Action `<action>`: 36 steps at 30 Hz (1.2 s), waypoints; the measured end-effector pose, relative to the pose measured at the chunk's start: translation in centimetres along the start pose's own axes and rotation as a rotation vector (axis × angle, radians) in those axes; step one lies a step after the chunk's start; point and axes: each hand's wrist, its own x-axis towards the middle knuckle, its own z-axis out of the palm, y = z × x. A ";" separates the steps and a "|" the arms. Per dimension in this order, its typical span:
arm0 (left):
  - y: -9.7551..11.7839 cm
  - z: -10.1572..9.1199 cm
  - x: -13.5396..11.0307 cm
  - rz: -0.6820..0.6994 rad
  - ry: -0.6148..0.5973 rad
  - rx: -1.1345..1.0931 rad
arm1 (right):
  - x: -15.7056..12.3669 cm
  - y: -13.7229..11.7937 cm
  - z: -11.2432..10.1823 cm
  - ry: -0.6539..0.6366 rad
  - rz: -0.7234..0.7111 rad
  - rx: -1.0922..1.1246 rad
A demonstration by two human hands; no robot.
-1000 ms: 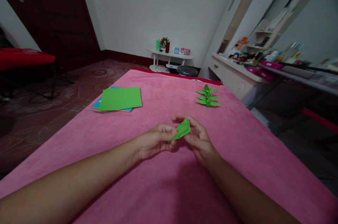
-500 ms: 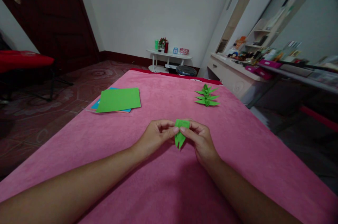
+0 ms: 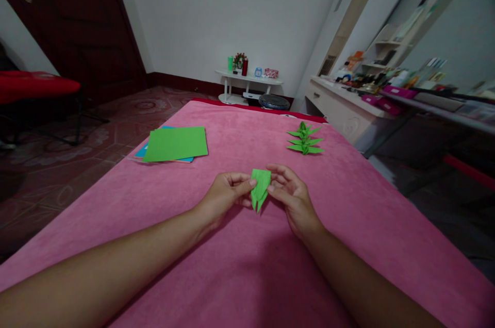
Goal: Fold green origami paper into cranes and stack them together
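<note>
A small piece of folded green paper (image 3: 260, 183) is held above the pink cloth, its flat end away from me and two narrow points towards me. My left hand (image 3: 232, 191) pinches its left edge, thumb on top and fingers behind. At the right edge is my right hand (image 3: 290, 194), thumb and fingers apart, the thumb tip touching or very close to the paper. Farther off to the right, green folded-paper figures like origami cranes (image 3: 305, 142) stand in a row with pointed wings spread. On the left lies a stack of paper sheets (image 3: 178, 143), green on top and blue beneath.
Pink cloth (image 3: 240, 127) covers the surface under my hands. Beyond its far edge stands a low white table (image 3: 251, 78) with a red bottle and small items. A cluttered dresser (image 3: 344, 103) is on the right, a red chair (image 3: 38, 85) on the left.
My right thumb has come off the paper's face, and the right fingers have spread at its edge. The folded paper has shifted slightly left and tilted, still in my left hand.
</note>
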 end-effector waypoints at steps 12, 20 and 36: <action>-0.5 -0.4 0.1 0.010 -0.109 -0.043 | 0.1 0.7 0.0 0.091 -0.054 -0.108; 0.1 0.2 -0.3 0.005 -0.042 0.113 | 0.0 0.4 0.2 0.127 -0.013 -0.093; 0.1 0.4 -0.7 0.265 -0.007 0.238 | -0.3 -0.6 0.1 0.026 -0.440 -0.520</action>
